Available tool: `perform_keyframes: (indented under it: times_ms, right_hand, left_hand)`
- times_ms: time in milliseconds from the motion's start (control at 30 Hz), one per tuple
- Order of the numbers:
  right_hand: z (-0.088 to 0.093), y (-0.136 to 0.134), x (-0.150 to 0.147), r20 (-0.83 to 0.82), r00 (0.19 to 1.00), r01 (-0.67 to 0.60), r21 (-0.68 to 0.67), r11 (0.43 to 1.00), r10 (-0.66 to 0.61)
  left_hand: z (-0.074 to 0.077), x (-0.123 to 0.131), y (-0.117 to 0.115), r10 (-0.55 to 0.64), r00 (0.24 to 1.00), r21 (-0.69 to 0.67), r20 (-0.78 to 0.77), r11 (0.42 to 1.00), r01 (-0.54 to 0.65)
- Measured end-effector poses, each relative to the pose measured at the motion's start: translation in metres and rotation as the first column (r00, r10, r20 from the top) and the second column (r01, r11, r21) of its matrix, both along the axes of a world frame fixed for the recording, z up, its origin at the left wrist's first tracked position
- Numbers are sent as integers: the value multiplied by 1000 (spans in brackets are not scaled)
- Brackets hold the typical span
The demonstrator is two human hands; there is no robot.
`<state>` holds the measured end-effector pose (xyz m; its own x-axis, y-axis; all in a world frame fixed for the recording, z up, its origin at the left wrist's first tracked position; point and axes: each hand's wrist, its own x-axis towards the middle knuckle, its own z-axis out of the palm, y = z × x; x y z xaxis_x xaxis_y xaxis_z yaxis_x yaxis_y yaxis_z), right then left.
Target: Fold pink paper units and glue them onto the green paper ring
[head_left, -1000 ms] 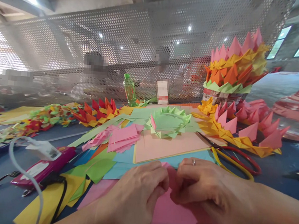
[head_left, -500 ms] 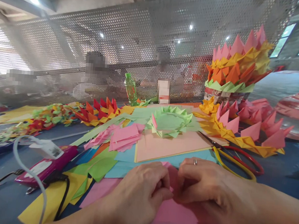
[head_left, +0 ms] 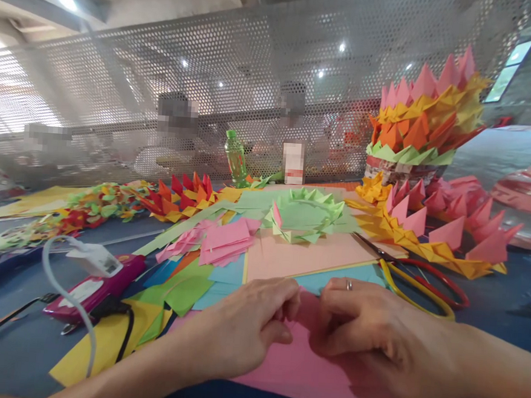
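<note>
Both my hands are together low in the view, over a pink paper sheet on the table. My left hand has its fingers curled at the left side of a small folded piece of pink paper; its thumb lies a little below the fingertips. Closed on the right side of that piece is my right hand, with a ring on one finger. The fingers hide most of the small piece. Scissors with a red and a yellow handle lie just beyond my right hand.
A green folded-paper ring lies ahead on stacked sheets. Pink paper squares are left of it. A tiered paper lotus stands at the back right. A purple power strip with cables is at left. A green bottle stands behind.
My left hand has shifted slightly up and left, its thumb drawing away from the right hand. My right hand stays nearly in place. The whole view has swung a little.
</note>
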<state>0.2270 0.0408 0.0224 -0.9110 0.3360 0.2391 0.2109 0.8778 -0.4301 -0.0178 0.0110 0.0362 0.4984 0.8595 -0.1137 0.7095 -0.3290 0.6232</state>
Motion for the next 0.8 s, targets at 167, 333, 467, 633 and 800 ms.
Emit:
perform_keyframes:
  times_ms: [167, 333, 467, 633, 800]
  right_hand:
    - [2, 0, -1, -33, 999, -20, 4, 1000, 20]
    - [2, -1, -2, -19, 999, -37, 26, 999, 38]
    - [3, -1, -3, -30, 999, -38, 10, 999, 38]
    - [0, 0, -2, -39, 998, -40, 13, 999, 41]
    - [-1, 0, -2, -39, 998, -40, 5, 999, 40]
  left_hand:
    - [7, -4, 2, -67, 997, -34, -25, 997, 66]
    - [6, -3, 8, -62, 998, -64, 24, 996, 63]
    - [2, -4, 10, -56, 997, -108, 45, 992, 61]
    - [0, 4, 4, 47, 999, -74, 18, 996, -46]
    - [-4, 12, -1, 89, 996, 40, 7, 995, -90]
